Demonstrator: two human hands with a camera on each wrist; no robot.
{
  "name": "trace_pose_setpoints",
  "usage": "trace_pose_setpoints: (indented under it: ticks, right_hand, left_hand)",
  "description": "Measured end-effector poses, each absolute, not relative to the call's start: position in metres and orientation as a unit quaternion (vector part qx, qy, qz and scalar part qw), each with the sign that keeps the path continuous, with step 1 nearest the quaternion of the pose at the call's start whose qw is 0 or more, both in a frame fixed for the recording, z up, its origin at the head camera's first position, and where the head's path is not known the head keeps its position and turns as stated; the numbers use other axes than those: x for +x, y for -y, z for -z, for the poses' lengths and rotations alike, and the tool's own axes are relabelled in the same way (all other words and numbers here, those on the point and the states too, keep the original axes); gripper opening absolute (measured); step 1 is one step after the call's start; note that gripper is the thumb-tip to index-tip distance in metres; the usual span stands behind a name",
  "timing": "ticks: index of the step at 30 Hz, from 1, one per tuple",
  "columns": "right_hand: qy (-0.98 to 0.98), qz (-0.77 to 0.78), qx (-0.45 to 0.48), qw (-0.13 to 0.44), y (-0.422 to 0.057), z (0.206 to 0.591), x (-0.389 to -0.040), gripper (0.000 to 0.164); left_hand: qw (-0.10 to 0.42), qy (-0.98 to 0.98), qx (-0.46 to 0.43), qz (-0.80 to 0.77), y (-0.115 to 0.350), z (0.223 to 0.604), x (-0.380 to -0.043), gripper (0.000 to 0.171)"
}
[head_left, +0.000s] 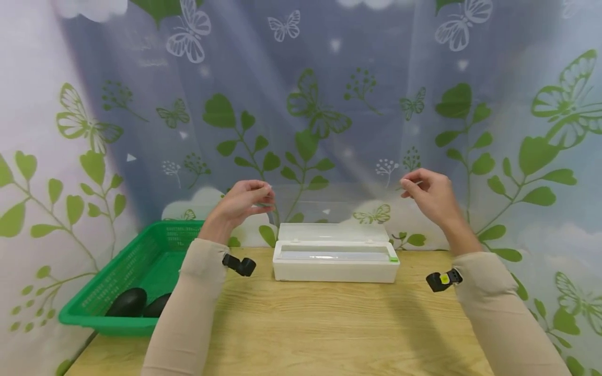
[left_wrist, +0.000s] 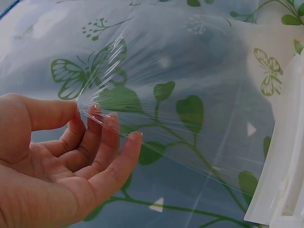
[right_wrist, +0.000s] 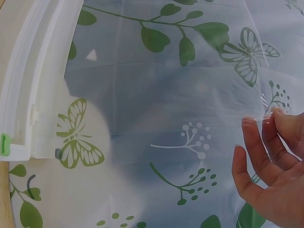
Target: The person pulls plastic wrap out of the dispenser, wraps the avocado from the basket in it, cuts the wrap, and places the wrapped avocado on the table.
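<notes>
Clear plastic wrap [left_wrist: 126,90] stretches between my two raised hands, above and behind a white cling film dispenser [head_left: 336,270]. My left hand [head_left: 246,201] pinches one corner of the film between thumb and forefinger; creases fan out from that pinch in the left wrist view, the other fingers spread below. At the opposite corner, my right hand [head_left: 430,196] pinches the film with thumb and fingertips, as the right wrist view shows. The dispenser's lid [head_left: 331,232] stands raised at the back, and the film roll [head_left: 334,255] lies inside. A green slider [head_left: 394,259] sits at its right end.
A green plastic basket [head_left: 119,261] stands on the left, with dark rounded eggplant-like things [head_left: 129,302] in it, partly hidden by my left forearm. The wooden table [head_left: 329,324] meets a patterned curtain [head_left: 301,130] close behind the dispenser. Both wrists carry small black cameras.
</notes>
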State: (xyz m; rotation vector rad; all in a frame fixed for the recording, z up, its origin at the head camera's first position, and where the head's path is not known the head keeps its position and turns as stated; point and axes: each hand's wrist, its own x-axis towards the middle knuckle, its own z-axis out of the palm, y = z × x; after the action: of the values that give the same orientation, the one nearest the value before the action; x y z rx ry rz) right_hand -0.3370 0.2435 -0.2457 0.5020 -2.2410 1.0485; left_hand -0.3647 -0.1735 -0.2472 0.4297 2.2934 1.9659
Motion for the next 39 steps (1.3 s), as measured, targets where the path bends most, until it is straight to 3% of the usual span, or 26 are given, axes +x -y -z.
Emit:
trace_pose_setpoints:
  ticks: [39]
  right_hand:
    - [0.856,-0.365,0.188,0.315,-0.246,0.234,-0.315,0.021]
  left_hand:
    - [0.03,-0.757,0.163,-0.632,0.175,0.235,-0.349,0.027]
